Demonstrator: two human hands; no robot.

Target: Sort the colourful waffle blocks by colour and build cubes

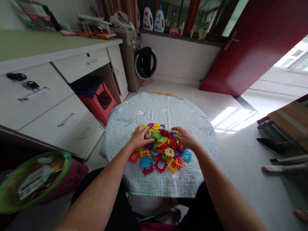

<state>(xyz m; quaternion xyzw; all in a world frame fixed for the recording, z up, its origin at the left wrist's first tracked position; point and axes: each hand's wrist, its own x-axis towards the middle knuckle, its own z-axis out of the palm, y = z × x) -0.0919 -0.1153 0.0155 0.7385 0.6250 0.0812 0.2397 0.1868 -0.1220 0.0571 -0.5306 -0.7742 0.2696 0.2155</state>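
A heap of colourful plastic interlocking blocks with toothed edges lies on a round table covered by a pale blue cloth. My left hand rests against the heap's left side, fingers spread and thumb pointing inward. On the opposite side my right hand touches the pieces, its fingers stretched toward the middle and partly hidden. Near the front of the heap lie a blue square piece, a yellow window piece and an orange window piece. At the right edge sits a light blue frame piece.
White drawers and a red stool stand left of the table. A lined waste bin is at the lower left. Behind are a washing machine with its door ajar and a red door.
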